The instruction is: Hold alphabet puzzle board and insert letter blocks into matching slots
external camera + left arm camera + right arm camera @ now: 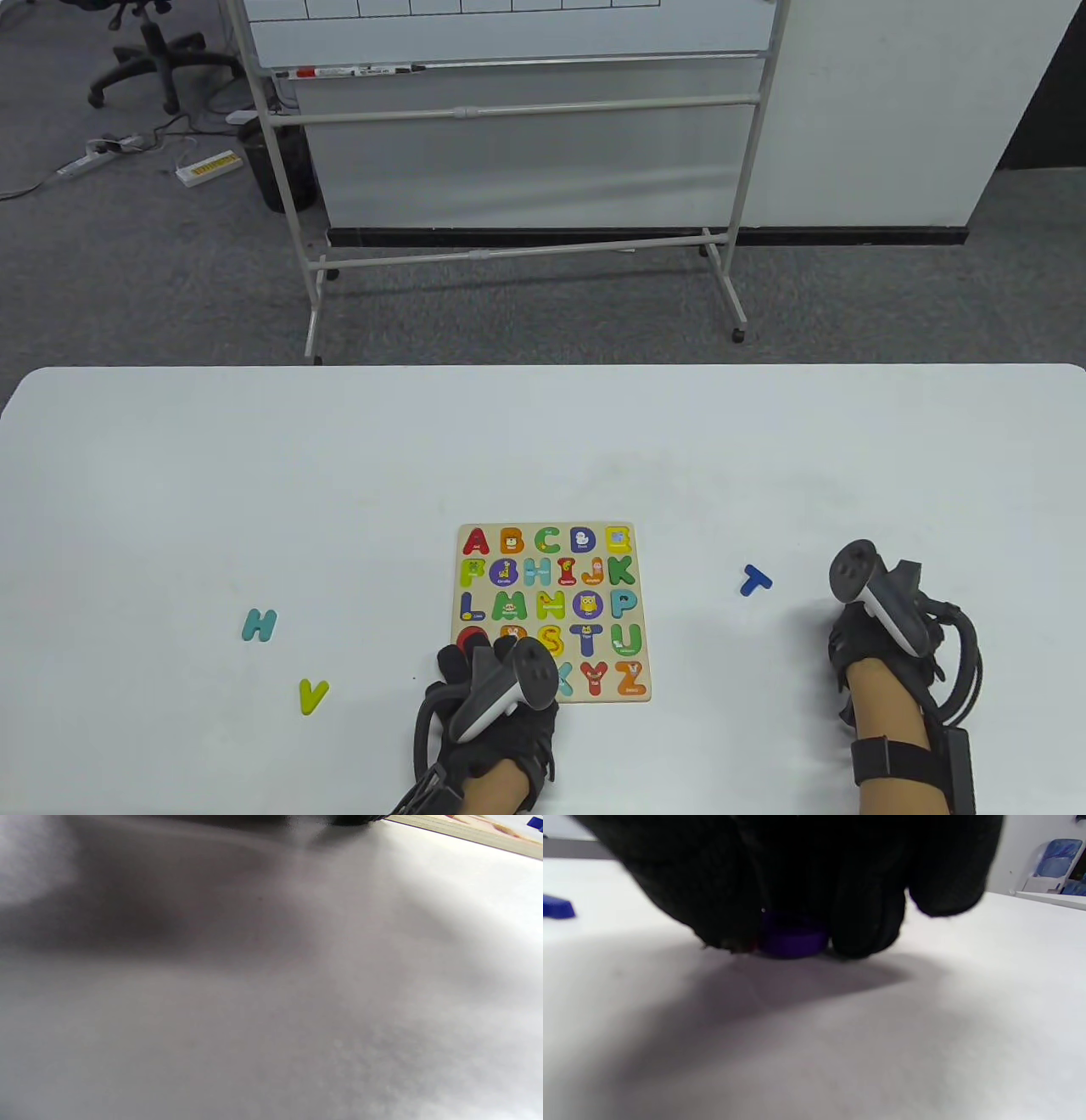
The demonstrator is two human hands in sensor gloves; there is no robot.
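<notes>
Left hand (pixel 496 679) resting on the near-left corner of the alphabet puzzle board (pixel 553 611), fingers spread over the lower rows, pressing it flat to the white counter (pixel 339 475). Right hand (pixel 882 632) well off to the board's right, fingers (pixel 865 929) curled down and pinching a purple block (pixel 793 940) that touches the counter. Blue T (pixel 754 581) lying between the right hand and the board. Teal H (pixel 260 625) and yellow-green V (pixel 312 695) lying apart, well left of the left hand.
</notes>
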